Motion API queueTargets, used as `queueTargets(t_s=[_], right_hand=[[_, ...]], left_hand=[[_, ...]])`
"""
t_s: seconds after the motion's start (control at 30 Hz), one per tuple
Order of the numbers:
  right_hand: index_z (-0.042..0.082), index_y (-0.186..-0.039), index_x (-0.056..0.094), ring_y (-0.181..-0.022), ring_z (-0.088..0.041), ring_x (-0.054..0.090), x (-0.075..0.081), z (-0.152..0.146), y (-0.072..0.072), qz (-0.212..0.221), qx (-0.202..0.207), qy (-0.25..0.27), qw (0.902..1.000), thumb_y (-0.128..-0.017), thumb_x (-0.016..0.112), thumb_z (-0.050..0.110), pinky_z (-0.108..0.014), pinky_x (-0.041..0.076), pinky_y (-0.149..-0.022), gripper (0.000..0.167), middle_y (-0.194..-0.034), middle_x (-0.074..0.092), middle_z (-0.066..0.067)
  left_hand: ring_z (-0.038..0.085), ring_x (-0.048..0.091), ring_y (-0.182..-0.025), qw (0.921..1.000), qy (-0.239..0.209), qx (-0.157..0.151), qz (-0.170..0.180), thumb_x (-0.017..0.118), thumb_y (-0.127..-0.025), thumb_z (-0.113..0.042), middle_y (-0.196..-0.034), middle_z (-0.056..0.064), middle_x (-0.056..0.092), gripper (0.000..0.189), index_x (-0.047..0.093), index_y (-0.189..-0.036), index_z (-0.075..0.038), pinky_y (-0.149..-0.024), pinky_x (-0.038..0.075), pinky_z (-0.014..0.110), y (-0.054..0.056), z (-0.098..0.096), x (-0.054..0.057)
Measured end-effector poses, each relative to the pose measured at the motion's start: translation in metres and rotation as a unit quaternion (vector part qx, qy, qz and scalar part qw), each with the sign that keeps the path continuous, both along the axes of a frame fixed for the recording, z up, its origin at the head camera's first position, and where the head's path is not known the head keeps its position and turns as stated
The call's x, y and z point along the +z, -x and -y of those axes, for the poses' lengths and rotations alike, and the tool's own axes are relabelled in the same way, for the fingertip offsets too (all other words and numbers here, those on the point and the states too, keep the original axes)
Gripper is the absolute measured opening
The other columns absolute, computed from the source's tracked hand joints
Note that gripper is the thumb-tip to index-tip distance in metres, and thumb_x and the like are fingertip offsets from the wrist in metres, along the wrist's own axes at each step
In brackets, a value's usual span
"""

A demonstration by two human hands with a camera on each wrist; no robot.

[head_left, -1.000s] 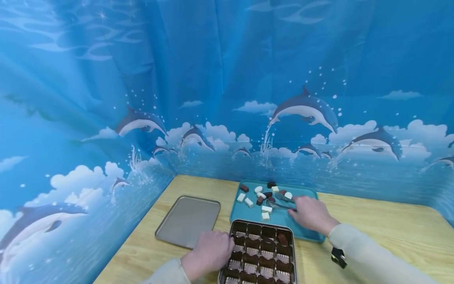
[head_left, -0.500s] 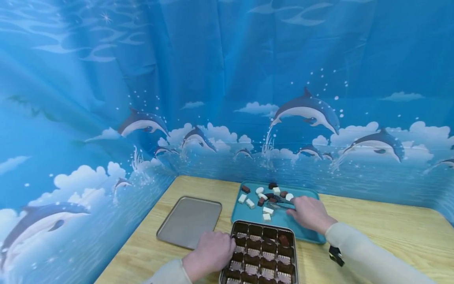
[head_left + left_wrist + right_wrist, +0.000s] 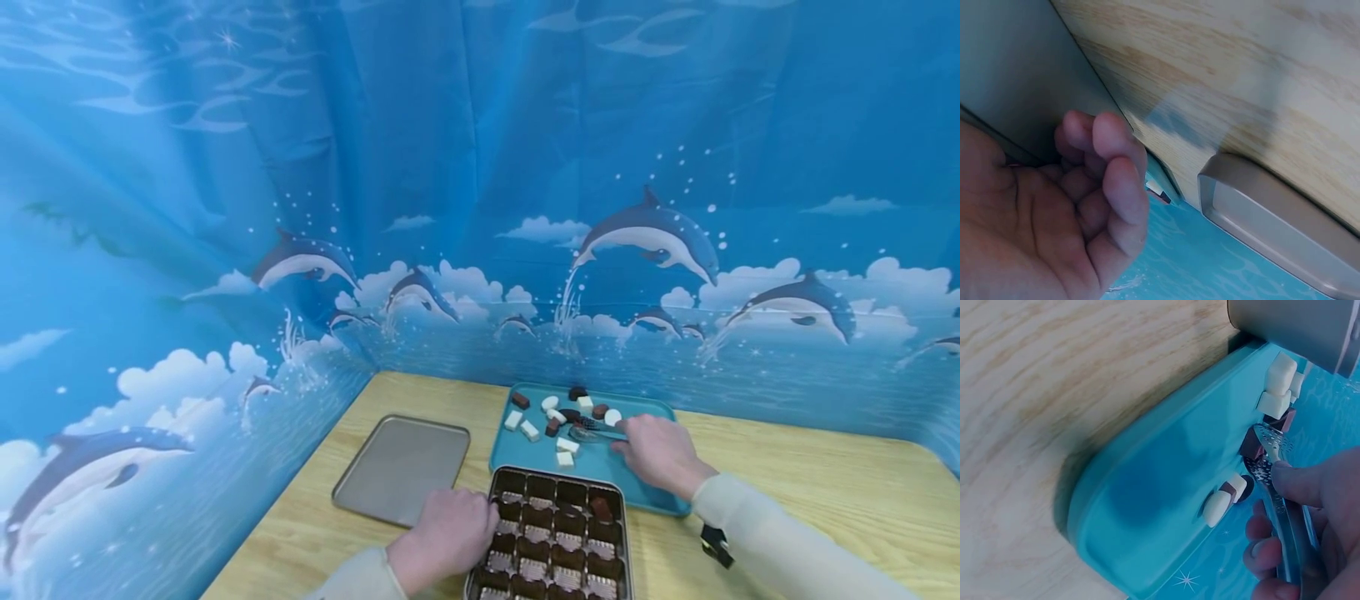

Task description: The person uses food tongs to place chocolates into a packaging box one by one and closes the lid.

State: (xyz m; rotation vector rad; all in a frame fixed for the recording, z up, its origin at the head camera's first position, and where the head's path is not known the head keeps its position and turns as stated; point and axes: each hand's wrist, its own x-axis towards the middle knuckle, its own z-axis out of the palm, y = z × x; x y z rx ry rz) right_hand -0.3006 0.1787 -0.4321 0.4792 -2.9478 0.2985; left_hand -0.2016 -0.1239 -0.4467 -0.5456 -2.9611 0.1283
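Observation:
My right hand (image 3: 658,450) holds metal tongs (image 3: 1288,519), thumb on one arm and fingers curled round the other. Their perforated tips stand on either side of a brown chocolate (image 3: 1251,445) on the blue tray (image 3: 637,492), among several white and brown chocolates. My left hand (image 3: 450,529) grips the left rim of a metal tin (image 3: 628,542) with a dark divided insert (image 3: 534,533). In the left wrist view the left fingers (image 3: 1124,187) curl beside the tin's grey wall; the thumb's tip is hidden. A brown chocolate (image 3: 602,509) sits in the tin's far right compartment.
A shallow grey metal lid (image 3: 401,467) lies on the wooden table (image 3: 787,467), left of the tin. The tin stands close against the tray's near edge. Behind the table hangs a blue curtain (image 3: 480,167) printed with dolphins.
The tongs' tips have come closer together around the brown chocolate on the tray. The left hand keeps its place at the tin's rim; the view shifts slightly.

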Motion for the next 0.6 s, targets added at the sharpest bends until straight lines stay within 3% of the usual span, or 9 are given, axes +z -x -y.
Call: queueTargets(t_s=[0.23, 0.43, 0.5, 0.6], right_hand=[[0.006, -0.119, 0.072, -0.044, -0.009, 0.041, 0.006, -0.006, -0.007, -0.002, 0.002, 0.012, 0.9999, -0.092, 0.074, 0.024, -0.026, 0.033, -0.039, 0.033, -0.063, 0.062, 0.0], [0.005, -0.123, 0.07, -0.038, -0.009, 0.032, 0.02, -0.01, -0.02, -0.019, 0.012, 0.032, 0.9992, -0.092, 0.073, 0.025, -0.024, 0.027, -0.036, 0.037, -0.088, 0.075, -0.01], [0.004, -0.124, 0.07, -0.039, -0.008, 0.031, 0.026, -0.011, -0.026, -0.027, 0.02, 0.031, 0.9989, -0.092, 0.073, 0.026, -0.024, 0.026, -0.037, 0.038, -0.079, 0.072, -0.006], [0.004, -0.122, 0.07, -0.039, -0.008, 0.031, 0.033, -0.012, -0.035, -0.044, 0.034, 0.026, 0.9981, -0.091, 0.074, 0.026, -0.025, 0.027, -0.038, 0.039, -0.079, 0.073, -0.005]], left_hand=[[0.024, 0.061, -0.057, 1.0, -0.005, 0.001, 0.002, 0.045, -0.105, -0.036, -0.062, 0.004, 0.058, 0.046, 0.062, -0.071, -0.01, -0.05, 0.05, 0.039, 0.0, 0.0, -0.002], [0.024, 0.061, -0.057, 1.0, -0.003, -0.002, -0.005, 0.045, -0.105, -0.036, -0.062, 0.005, 0.058, 0.046, 0.061, -0.07, -0.01, -0.048, 0.049, 0.039, 0.0, 0.001, -0.003], [0.024, 0.059, -0.055, 1.0, -0.005, -0.004, -0.006, 0.045, -0.105, -0.036, -0.061, 0.004, 0.056, 0.046, 0.061, -0.07, -0.01, -0.047, 0.048, 0.038, 0.0, 0.001, -0.002], [0.023, 0.057, -0.054, 0.9999, -0.008, -0.006, -0.007, 0.045, -0.106, -0.036, -0.06, 0.004, 0.055, 0.047, 0.06, -0.069, -0.01, -0.047, 0.048, 0.037, 0.0, 0.001, -0.001]])
